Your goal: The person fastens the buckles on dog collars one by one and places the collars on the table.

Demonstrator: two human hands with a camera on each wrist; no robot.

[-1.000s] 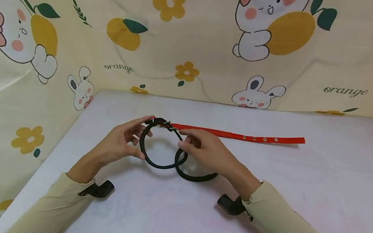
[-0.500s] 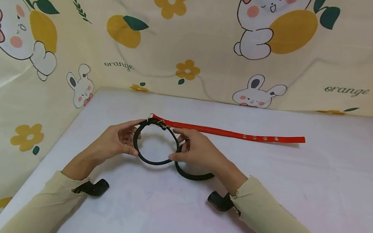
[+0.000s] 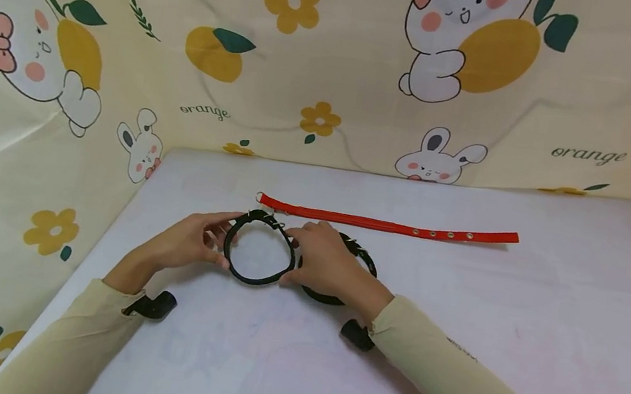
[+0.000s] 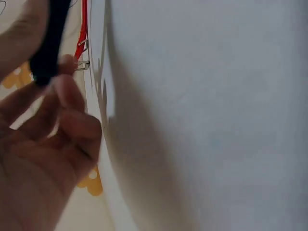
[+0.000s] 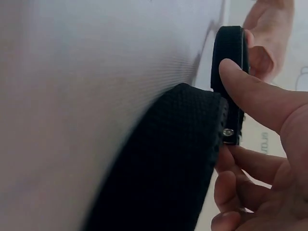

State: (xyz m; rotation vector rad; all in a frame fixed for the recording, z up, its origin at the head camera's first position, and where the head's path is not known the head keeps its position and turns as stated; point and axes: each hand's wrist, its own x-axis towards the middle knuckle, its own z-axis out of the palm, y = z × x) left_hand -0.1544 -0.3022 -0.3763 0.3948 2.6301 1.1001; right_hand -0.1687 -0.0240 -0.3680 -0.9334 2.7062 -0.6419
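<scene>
A black collar [image 3: 253,281] with a metal buckle at its far side is fastened into a round loop. My left hand [image 3: 186,246] grips its left side between thumb and fingers, and my right hand [image 3: 329,263] pinches its right side. Behind the right hand is a second looped black collar [image 3: 367,257], partly covered by that hand. In the right wrist view this second collar [image 5: 163,149] looms close to the camera, with the held collar [image 5: 227,60] under the thumb. The left wrist view shows the held collar as a dark blurred band [image 4: 50,43].
A red collar [image 3: 349,219] with metal eyelets lies stretched flat along the back of the white tabletop [image 3: 261,363]. A printed cloth [image 3: 285,79] with rabbits and oranges hangs behind and on the left side.
The held black collar has shifted left and a little nearer, clear of the red collar's end. My right hand has moved left with it, and more of the second collar shows.
</scene>
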